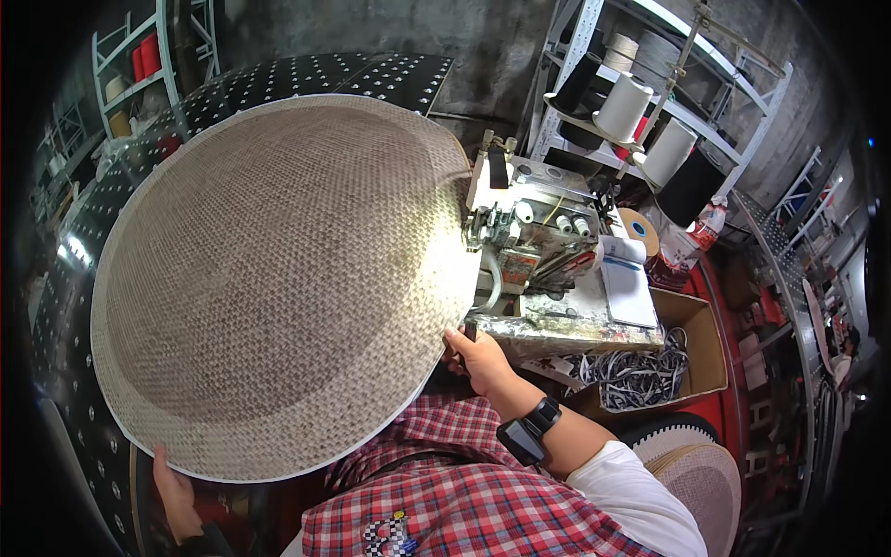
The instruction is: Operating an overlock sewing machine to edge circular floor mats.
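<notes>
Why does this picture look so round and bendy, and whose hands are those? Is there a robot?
No robot here! A person wears a camera on their head, looking down. Its very wide lens bends straight lines.

Those are the person's own bare hands. The left hand touches a big round mat at its lower edge. The right hand is at the mat's right edge; it seems to hold a small dark thing.

The mat lies over a black dotted table, beside a sewing machine. A notepad rests next to the machine.
</notes>
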`<control>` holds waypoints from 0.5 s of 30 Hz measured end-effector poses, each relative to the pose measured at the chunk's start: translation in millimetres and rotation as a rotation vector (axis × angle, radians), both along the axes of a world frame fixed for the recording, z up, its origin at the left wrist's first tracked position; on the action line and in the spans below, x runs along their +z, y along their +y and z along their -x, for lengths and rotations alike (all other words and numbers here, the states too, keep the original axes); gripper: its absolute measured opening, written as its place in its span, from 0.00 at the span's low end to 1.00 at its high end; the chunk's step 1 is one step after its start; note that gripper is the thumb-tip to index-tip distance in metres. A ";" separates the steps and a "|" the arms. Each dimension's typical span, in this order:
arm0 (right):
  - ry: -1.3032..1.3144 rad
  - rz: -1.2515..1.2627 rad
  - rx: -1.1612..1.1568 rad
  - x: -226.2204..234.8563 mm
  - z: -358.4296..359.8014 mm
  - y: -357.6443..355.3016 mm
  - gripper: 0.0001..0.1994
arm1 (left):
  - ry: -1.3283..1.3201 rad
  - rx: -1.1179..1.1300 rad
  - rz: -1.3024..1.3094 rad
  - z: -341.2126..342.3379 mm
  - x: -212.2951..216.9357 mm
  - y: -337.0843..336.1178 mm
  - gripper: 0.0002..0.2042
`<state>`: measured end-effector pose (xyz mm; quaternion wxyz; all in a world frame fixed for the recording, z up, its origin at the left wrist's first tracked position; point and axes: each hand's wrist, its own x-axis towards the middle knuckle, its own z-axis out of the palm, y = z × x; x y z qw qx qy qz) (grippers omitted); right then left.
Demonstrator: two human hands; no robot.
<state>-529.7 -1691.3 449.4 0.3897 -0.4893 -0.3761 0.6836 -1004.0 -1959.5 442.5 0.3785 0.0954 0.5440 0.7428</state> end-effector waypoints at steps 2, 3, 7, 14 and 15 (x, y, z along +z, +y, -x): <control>0.007 0.021 0.014 0.0 -2.1 -0.4 0.11 | 0.014 0.007 0.021 -8.7 -7.1 -1.1 0.27; -0.010 0.000 -0.005 -1.6 -4.3 0.5 0.11 | 0.016 -0.053 0.004 -15.1 -11.9 -2.1 0.27; -0.103 -0.232 -0.234 -5.1 -21.0 0.7 0.11 | 0.100 -0.367 -0.037 -27.2 -9.5 -16.1 0.27; -0.926 -1.070 -0.651 -20.6 -68.3 47.2 0.08 | -0.039 -0.059 -0.038 5.6 -2.9 3.7 0.27; -0.931 -1.050 -0.618 -21.9 -70.2 53.2 0.08 | 0.019 0.038 0.028 5.6 -3.9 6.7 0.27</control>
